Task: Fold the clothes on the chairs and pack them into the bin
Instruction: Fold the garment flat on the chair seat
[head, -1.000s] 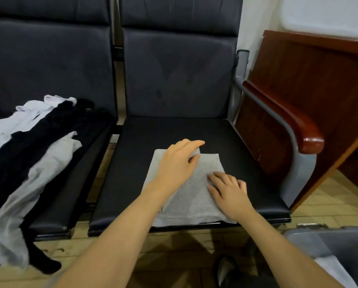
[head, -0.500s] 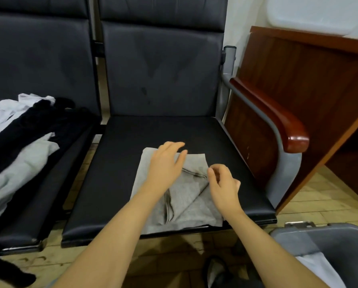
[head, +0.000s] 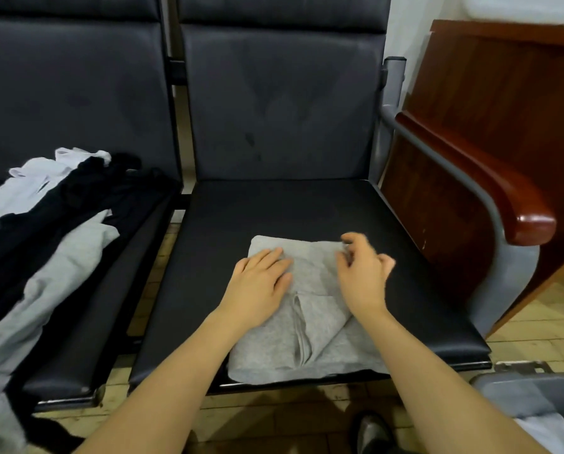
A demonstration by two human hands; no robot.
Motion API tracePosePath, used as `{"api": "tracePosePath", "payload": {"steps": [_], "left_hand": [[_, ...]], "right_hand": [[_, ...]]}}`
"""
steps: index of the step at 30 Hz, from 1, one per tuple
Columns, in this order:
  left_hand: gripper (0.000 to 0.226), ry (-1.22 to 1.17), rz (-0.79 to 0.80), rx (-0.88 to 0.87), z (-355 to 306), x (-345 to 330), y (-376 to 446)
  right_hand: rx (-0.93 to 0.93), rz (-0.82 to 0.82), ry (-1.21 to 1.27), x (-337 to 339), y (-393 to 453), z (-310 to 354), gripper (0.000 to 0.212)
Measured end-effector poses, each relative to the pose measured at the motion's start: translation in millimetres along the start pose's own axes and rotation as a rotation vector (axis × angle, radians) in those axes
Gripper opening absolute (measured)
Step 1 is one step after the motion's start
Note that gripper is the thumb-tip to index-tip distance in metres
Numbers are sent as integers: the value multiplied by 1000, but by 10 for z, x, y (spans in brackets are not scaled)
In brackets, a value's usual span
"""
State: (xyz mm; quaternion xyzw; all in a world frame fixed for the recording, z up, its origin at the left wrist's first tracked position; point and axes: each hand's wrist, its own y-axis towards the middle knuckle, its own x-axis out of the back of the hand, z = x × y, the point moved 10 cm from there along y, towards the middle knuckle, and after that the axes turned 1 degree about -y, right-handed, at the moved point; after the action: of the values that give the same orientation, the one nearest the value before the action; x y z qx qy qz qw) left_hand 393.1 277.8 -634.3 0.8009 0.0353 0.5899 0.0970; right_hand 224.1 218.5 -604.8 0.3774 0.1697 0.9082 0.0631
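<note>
Two hands work one grey garment on the right chair. Left hand presses flat, fingers straight, on its left half. Right hand has fingers curled at the far right corner; whether it pinches cloth I cannot tell. The garment runs lengthwise away from the person; the bin sits lower right, nearer the right hand.

Left hand is flat, palm down, fingers straight and together. Right hand hovers with fingers loosely curled, slightly blurred. Both forearms bare.
</note>
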Motion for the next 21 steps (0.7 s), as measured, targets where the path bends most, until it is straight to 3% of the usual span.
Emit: {"api": "tracePosePath", "payload": {"steps": [2, 4, 6, 9, 13, 16, 21], "left_hand": [[65, -14, -95, -39, -50, 110, 4], [67, -27, -142, -61, -95, 165, 26], [63, -12, -99, -62, -150, 110, 46], [47, 45, 76, -3, -104, -102, 77], [46, 32, 196, 96, 27, -231, 106], [47, -33, 220, 172, 153, -285, 151], [46, -139, 194, 132, 134, -185, 119]], "right_hand": [[-57, -163, -71, 185, 25, -61, 36], [15, -192, -167, 211, 8, 7, 46], [194, -57, -166, 79, -45, 186, 44], [349, 305, -194, -289, -181, 268, 39], [98, 622, -488, -561, -179, -230, 59], [36, 597, -527, -538, -104, -301, 59], [81, 476, -441, -427, -52, -185, 47]]}}
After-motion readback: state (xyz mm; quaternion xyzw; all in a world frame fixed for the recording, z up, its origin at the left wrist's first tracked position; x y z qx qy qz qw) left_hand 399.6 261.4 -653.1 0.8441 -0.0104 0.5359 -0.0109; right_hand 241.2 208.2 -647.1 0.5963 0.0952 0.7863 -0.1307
